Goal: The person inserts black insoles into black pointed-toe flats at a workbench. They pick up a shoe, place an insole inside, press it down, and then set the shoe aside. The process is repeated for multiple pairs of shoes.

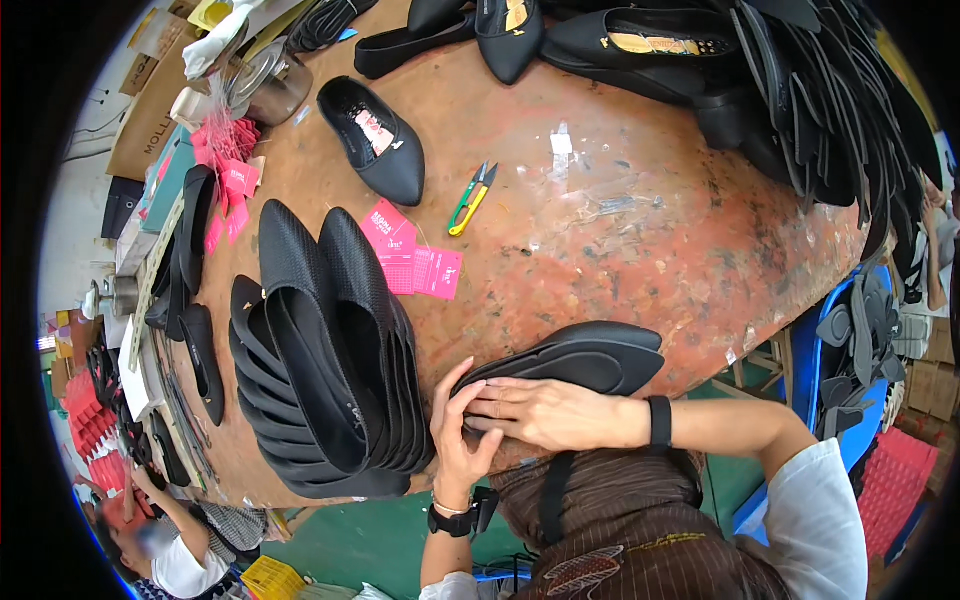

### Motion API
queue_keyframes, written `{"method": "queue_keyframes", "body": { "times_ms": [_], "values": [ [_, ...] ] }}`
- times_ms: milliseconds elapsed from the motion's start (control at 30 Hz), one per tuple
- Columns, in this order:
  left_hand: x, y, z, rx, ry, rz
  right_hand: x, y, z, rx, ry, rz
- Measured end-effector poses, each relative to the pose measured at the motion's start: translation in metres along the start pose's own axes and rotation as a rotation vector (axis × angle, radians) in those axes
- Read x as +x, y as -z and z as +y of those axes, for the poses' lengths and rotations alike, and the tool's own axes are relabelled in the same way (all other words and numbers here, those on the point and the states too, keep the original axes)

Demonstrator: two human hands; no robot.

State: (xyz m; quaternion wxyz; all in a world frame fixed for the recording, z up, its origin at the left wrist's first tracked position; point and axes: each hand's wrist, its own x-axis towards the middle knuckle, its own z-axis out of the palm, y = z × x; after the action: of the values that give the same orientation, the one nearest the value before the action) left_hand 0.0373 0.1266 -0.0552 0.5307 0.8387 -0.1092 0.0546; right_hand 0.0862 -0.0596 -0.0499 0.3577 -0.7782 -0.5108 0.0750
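Observation:
At the table's near edge lies a black pointed flat shoe (610,352), its toe to the right and a black padded insole showing along it. My left hand (462,428) is curled round its heel end, thumb and fingers closed on it. My right hand (550,412) reaches across from the right, its fingers pressed together over the heel part and meeting the left fingertips. The palms hide much of the heel. Left of my hands stands a thick stack of black pointed flats (330,350), nested in one another, toes pointing away.
Green-and-yellow thread snips (470,202) lie beyond pink tags (415,262). A single black flat (380,145) sits farther back. Shoes and a heap of black insoles (830,110) fill the far right. A blue bin (835,370) stands right of the table. Another person (170,550) works lower left.

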Motion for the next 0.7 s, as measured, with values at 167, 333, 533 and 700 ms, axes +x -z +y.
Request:
{"method": "queue_keyframes", "body": {
  "times_ms": [167,333,533,700],
  "values": [
    [-0.003,-0.007,0.001,-0.010,0.085,0.081,-0.003,0.004,-0.009,-0.066,-0.117,-0.076],
    [-0.006,-0.012,0.006,-0.006,0.149,0.158,-0.036,0.021,-0.018,-0.368,-0.329,0.027],
    [-0.017,-0.054,0.070,0.280,0.195,0.039,-0.012,0.067,0.010,-0.627,-0.603,0.537],
    [-0.005,-0.089,0.121,0.511,0.252,-0.434,-0.020,0.115,0.029,0.054,-0.847,0.543]
  ]
}}
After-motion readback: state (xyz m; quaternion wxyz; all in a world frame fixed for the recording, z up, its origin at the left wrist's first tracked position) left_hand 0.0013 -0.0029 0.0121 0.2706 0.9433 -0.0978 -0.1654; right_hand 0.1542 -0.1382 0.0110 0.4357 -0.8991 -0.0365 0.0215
